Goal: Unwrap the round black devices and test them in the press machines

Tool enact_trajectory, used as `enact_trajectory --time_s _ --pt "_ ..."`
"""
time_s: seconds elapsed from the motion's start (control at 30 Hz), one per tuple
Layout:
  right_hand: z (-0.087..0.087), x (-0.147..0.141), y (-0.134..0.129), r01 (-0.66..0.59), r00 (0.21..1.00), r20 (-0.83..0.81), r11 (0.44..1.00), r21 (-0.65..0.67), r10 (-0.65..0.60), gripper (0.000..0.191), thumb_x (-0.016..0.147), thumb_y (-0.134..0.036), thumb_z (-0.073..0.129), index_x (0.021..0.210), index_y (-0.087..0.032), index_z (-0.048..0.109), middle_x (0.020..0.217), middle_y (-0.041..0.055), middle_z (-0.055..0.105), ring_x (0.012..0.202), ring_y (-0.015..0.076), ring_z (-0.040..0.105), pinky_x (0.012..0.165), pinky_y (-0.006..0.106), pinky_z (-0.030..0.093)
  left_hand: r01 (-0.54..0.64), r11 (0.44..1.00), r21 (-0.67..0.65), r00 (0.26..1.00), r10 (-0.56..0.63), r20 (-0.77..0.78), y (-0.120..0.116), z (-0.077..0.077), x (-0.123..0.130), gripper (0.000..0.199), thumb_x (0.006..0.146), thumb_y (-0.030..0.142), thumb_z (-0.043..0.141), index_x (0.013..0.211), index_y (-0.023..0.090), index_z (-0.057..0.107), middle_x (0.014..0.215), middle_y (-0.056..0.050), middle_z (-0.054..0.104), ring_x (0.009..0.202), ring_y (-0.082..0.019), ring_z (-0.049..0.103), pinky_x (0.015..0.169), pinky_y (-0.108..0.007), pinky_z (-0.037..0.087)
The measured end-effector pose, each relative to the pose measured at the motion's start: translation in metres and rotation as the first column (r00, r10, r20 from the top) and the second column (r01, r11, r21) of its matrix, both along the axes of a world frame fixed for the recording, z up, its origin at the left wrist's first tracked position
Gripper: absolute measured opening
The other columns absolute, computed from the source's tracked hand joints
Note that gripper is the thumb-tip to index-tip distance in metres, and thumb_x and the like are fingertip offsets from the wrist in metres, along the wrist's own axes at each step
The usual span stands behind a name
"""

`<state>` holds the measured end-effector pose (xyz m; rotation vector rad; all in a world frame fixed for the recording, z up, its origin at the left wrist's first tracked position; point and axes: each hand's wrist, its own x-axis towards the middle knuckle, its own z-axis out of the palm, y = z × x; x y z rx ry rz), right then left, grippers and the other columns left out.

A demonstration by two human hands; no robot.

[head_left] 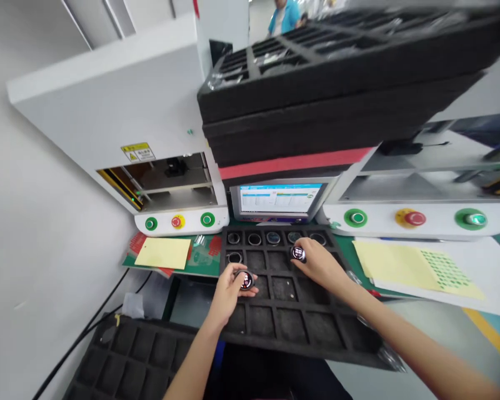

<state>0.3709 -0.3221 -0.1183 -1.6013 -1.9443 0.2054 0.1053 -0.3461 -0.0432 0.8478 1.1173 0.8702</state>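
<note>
My left hand is closed around a round smartwatch face with its dark screen lit, above the black foam tray. My right hand pinches a second round watch face, whose lit screen shows white digits, over the tray's upper part. Several round dark watch faces lie in the tray's back row. One more sits at the left of the second row, just beyond my left hand. The pockets around and below both hands hold no watch that I can see.
Stacked black foam trays overhang a lit monitor. White machines with green and red buttons flank it. Yellow paper sheets lie on both sides. Another foam tray is at lower left, near black cables. A person stands far back.
</note>
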Motion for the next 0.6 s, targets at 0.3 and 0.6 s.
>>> enact_trajectory --time_s 0.3,0.6 --pt "-0.022 0.001 0.052 -0.032 0.976 -0.216 0.992 -0.120 0.006 0.027 0.094 -0.037 0.060 0.107 -0.014 0.062 0.102 0.0053 0.064 0.089 0.0169 0.064 0.080 0.037 0.055 0.012 0.988 0.151 0.989 0.010 -0.146 0.022 0.001 0.006 0.056 0.063 0.060 0.078 0.086 0.015 0.054 0.086 -0.010 0.076 0.065 -0.018 0.073 0.064 -0.029 0.060" --pt "-0.039 0.004 0.053 -0.101 0.913 -0.406 0.985 -0.141 0.035 0.029 0.094 -0.036 0.061 0.113 -0.014 0.061 0.109 0.0068 0.064 0.095 0.0188 0.064 0.085 0.040 0.055 0.079 0.955 0.286 0.972 -0.011 -0.233 0.044 -0.007 0.063 0.046 0.067 0.055 0.075 0.082 0.016 0.054 0.080 -0.012 0.075 0.060 -0.021 0.072 0.032 -0.014 0.030"
